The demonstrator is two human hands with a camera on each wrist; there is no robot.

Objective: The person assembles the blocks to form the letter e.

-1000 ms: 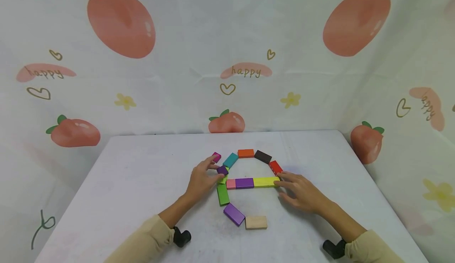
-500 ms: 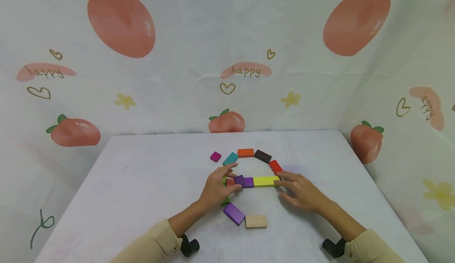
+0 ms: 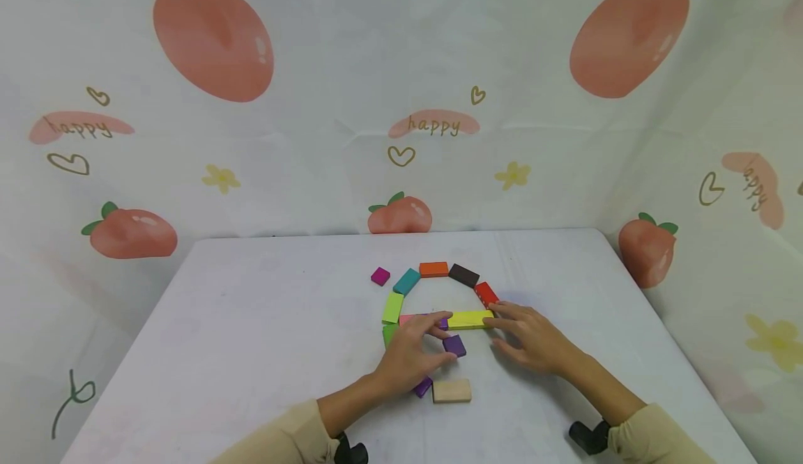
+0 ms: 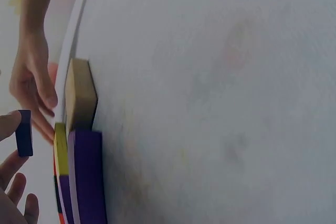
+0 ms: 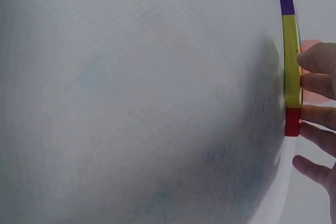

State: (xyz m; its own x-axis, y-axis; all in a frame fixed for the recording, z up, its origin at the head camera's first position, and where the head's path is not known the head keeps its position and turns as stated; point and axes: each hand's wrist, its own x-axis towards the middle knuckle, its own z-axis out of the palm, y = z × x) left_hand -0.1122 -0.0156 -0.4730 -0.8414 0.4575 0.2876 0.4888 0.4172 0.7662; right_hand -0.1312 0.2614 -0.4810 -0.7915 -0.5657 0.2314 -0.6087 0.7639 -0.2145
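Note:
My left hand (image 3: 408, 356) pinches a small dark purple block (image 3: 454, 345) between thumb and finger, above the table and inside the block outline. In the left wrist view that purple block (image 4: 24, 134) is held off the surface. My right hand (image 3: 533, 338) lies with its fingers spread at the right end of a yellow block (image 3: 469, 320). In the right wrist view its fingertips touch or nearly touch the yellow block (image 5: 291, 61) and a red block (image 5: 293, 122). Left of the yellow block, a purple and a pink block are partly covered by my left hand.
The curved outline includes a light green (image 3: 393, 308), a teal (image 3: 407, 281), an orange (image 3: 433, 269), a black (image 3: 464, 275) and a red block (image 3: 486, 295). A plain wooden block (image 3: 452, 391) lies nearest me. A magenta block (image 3: 380, 276) sits apart on the white table (image 3: 263, 311).
My left hand has carried the dark purple block rightward and nearer to me, from over the light green block, across the middle row, to inside the outline. The right hand stays put.

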